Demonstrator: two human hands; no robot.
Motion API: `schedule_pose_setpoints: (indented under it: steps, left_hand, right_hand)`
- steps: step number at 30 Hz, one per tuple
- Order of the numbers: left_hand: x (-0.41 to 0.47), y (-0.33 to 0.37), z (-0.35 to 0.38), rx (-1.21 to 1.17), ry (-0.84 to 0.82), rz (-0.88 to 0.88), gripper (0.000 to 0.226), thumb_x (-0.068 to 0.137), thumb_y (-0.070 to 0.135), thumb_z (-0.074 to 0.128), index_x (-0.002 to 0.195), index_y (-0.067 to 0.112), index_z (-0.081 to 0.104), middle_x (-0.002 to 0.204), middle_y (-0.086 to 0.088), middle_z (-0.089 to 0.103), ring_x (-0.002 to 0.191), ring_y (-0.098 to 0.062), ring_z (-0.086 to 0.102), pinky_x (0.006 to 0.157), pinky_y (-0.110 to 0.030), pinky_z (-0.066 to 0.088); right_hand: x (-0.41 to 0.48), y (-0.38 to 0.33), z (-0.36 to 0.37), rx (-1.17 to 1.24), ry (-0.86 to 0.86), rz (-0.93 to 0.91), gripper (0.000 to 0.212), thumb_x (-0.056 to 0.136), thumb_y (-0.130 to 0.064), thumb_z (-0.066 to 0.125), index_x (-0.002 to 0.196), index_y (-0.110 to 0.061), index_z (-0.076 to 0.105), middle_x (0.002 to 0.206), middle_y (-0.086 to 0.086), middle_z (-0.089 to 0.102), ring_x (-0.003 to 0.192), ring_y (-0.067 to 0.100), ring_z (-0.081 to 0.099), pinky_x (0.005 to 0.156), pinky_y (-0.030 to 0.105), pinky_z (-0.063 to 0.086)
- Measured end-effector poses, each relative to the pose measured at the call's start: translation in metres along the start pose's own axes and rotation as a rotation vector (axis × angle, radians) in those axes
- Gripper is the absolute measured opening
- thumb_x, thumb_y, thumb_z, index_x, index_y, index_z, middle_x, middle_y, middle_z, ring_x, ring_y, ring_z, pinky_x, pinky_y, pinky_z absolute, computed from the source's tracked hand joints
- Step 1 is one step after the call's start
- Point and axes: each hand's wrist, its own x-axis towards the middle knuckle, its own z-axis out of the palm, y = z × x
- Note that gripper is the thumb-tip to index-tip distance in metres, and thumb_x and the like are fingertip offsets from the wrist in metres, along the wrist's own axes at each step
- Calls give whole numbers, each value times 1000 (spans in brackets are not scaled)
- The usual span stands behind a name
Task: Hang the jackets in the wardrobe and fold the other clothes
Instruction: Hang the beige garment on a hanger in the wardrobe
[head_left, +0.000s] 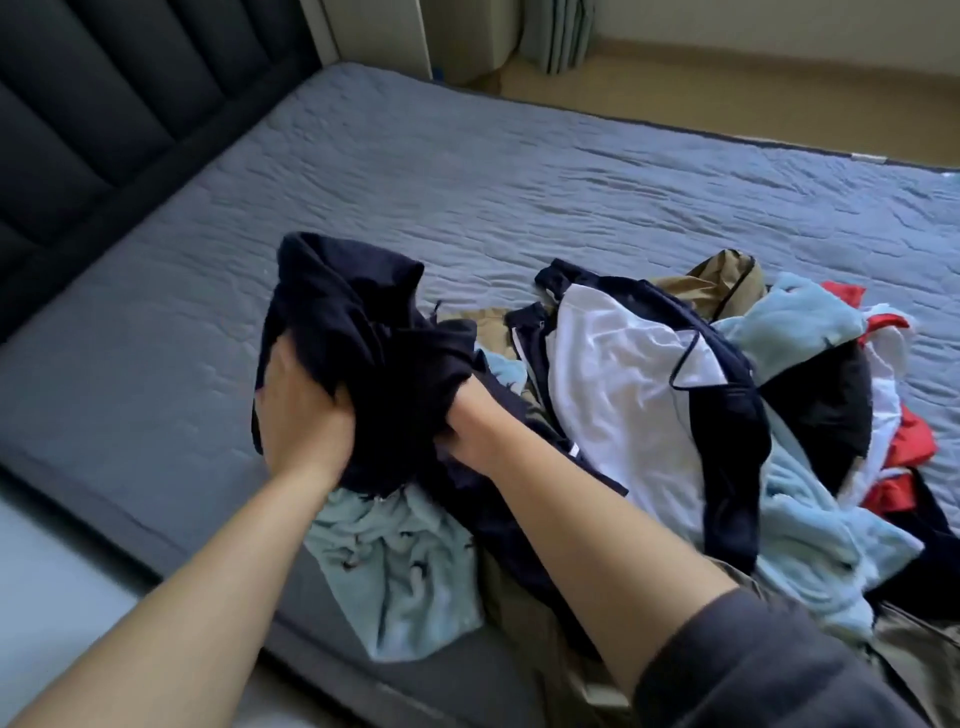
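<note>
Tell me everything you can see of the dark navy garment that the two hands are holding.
The dark navy garment looks like soft, matte fabric, crumpled into a bunch, so its type and parts cannot be told. It is held up at the left edge of the clothes pile, over the grey quilted bed. The left hand grips its left side and the right hand grips its lower right part, with the fingers buried in the cloth. Its lower folds reach a light blue garment.

Grey quilted mattress (467, 171) meets a dark padded headboard (104, 104), curtain (561, 31) beyond
</note>
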Motion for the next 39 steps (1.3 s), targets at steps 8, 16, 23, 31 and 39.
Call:
schedule_pose_setpoints:
  steps: [8,16,23,31,39]
  left_hand:
    - [-97,-26,98,647,-754,80,73,90,28,52,149,17,11,158,-11,6,146,-26,9,116,-44,20]
    - [-162,35,203,678,-903,683,75,84,34,57,149,25,19,159,-3,9,148,-23,-5,114,-62,3]
    - [-182,9,204,1309,-1131,819,32,95,33,44,123,25,58,119,4,62,121,-25,52,106,-69,-12]
    - [-195,-4,174,1148,-1160,652,52,89,33,51,138,22,37,134,0,47,127,-22,45,113,-62,7]
    - [-250,84,182,505,-1021,575,53,81,12,53,130,25,38,127,-1,55,120,-23,50,101,-39,34]
  right_hand:
    - [-55,98,-189,-1228,615,137,52,84,-14,51,135,-23,44,139,4,43,127,25,42,101,40,39]
    - [-109,134,-289,-1691,439,167,49,81,-30,59,127,-25,44,133,0,39,124,24,38,101,45,32]
    - [-145,167,-328,-1803,289,21,10,93,-20,41,94,-23,50,89,1,67,92,27,60,96,37,27]
    - [-168,160,-327,-1248,256,163,20,90,-16,45,75,-19,57,79,4,64,77,23,55,63,31,36]
    - [-228,74,-292,-482,147,74,22,96,-32,55,93,-22,74,86,0,74,80,13,69,74,24,55]
